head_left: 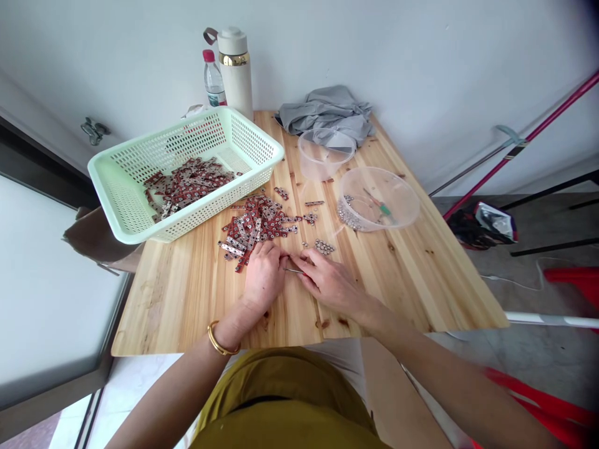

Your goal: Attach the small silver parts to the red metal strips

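My left hand [265,271] is closed low over the wooden table, its fingertips meeting those of my right hand. Whatever is pinched in it is hidden behind the fingers. My right hand [330,280] is closed on a thin metal tool [294,270] with a bit of red at its handle; the shaft points left toward my left fingers. Just beyond my left hand lies a pile of reddish-brown strips [262,218] with metal studs and pale metal faces. A small cluster of round metal pieces [324,247] lies beyond my right fingers.
A pale green basket [187,227] with more strips stands at the left. A clear tub [407,199] holds small metal pieces and a green-handled tool [384,210]. Behind are another clear tub [311,167], grey cloth [327,106], a white flask [238,81] and a plastic bottle [214,81].
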The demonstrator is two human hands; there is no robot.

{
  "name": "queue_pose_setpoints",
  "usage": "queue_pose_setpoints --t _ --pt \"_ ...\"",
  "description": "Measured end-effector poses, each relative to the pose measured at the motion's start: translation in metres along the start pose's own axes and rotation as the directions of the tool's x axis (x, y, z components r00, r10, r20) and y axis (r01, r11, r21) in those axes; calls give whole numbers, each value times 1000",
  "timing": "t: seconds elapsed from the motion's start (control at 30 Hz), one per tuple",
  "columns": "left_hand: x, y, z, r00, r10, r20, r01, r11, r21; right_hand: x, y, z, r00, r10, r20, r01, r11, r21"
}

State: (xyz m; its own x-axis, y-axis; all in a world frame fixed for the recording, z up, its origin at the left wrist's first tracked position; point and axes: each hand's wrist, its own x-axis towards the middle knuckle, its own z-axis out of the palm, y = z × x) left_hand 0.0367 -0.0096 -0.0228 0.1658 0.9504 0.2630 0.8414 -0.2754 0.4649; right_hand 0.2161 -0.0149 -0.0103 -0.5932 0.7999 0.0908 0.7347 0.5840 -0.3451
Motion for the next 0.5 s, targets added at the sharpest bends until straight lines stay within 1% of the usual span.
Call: queue_pose_setpoints --t 0.07,0.1,0.17,0.23,0.27,0.33,0.5 --pt "0 1 -1 1000 -3 -2 3 1000 11 -1 1 -2 1000 6 3 -6 997 78" --pt "0 2 -1 1000 -5 -3 5 1000 18 -1 1 -2 1000 16 -16 -14 992 125" --pt "1 3 -1 1000 -5 0 5 999 33 -3 1 1 993 68 -96 -47 976 213" --pt "1 3 -1 1000 -6 3 6 999 43 -4 0 5 971 143 -194 -86 957 276" --pt "1 4 -1 1000 -6 3 6 999 45 -5 -2 8 959 175 -224 -106 951 290" --pt "0 4 -1 1000 -8 -1 8 999 47 -6 -7 11 949 217 -229 -152 950 272" --pt "1 5 0 1000 -9 -9 9 998 58 -4 -22 10 945 292 -146 -277 954 115"
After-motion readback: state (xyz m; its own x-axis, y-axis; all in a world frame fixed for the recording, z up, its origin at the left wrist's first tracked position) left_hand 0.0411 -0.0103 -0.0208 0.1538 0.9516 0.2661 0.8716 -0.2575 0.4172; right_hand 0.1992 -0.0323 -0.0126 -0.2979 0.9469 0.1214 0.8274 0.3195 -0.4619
